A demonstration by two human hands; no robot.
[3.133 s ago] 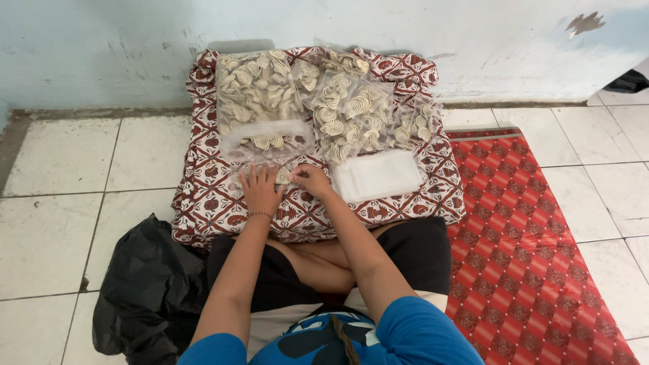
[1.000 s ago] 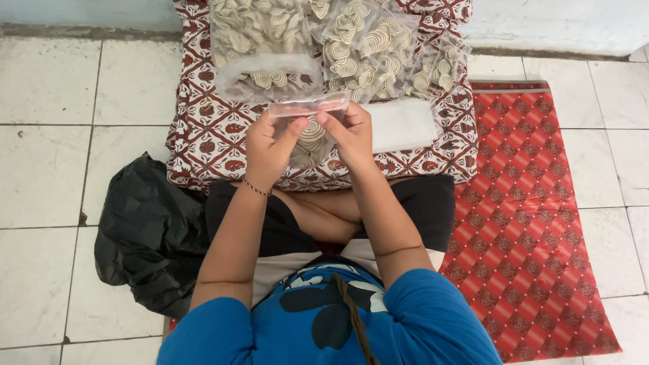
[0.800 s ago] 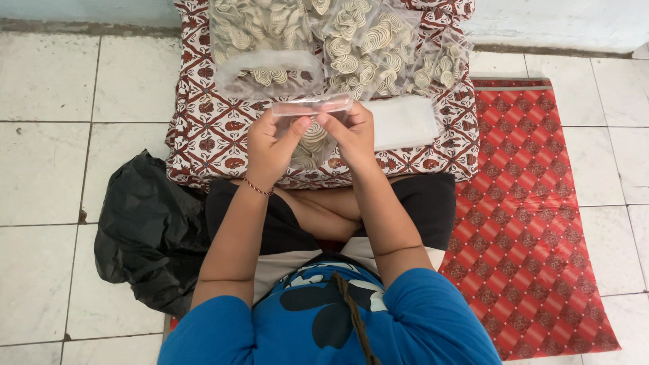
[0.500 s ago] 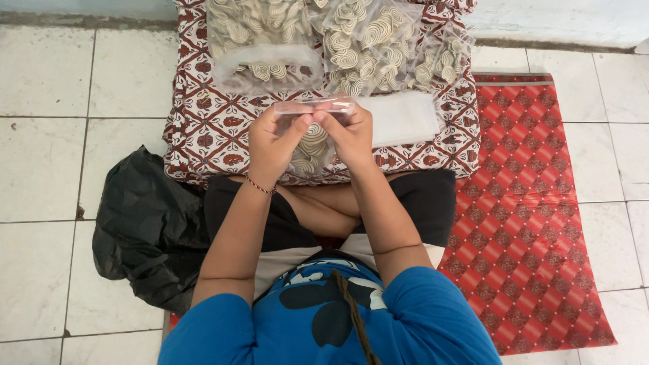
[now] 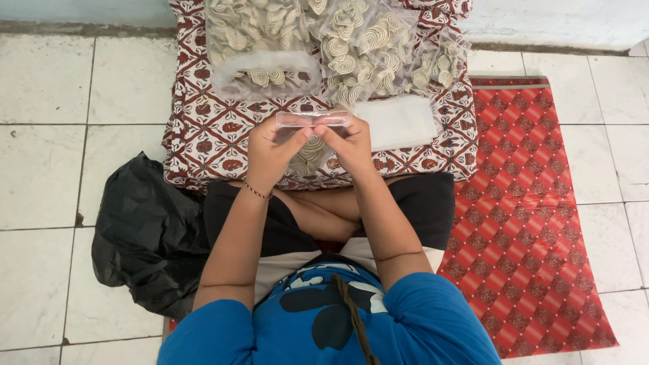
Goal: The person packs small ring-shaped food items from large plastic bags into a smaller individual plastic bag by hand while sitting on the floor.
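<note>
a: what are the hands doing right now?

b: the left hand and the right hand are both pinching the top edge of a small clear packet, one at each end, holding it up just above the patterned cushion. spiral snacks are showing inside it, between the two hands.

a: what could be going wrong from here?

b: i'm judging the mouth of the packet is the weak point. if the fingers are slipping off the thin film, the packet is tipping and the snacks are spilling onto the cushion or the lap. squeezing too hard could be crushing the brittle pieces.

a: and around them?

b: just behind the hands, big clear bags of spiral snacks are lying open-looking on the cushion, with a stack of empty flat packets touching the right side. a careless elbow could be nudging those. a black plastic bag is sitting on the tiled floor at the left, a red patterned mat at the right.
</note>
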